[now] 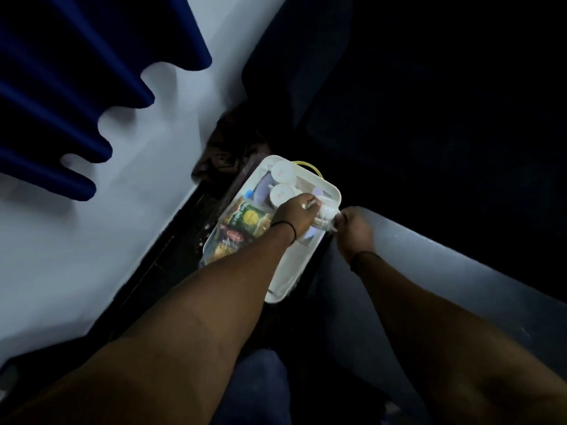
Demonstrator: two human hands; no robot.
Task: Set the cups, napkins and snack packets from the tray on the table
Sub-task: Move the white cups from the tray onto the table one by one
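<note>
While both hands meet over the near right edge of the white tray [277, 289], the left hand [294, 216] curls its fingers round a white cup [325, 213] lying tilted there, and the right hand [352, 228] pinches that cup's other end. Just beyond the grasp, 2 more cups [283, 172] stand upright in the tray's far end, and to the left of the left hand lie green and red snack packets [245, 222] in the tray; napkins cannot be made out in the dim light
</note>
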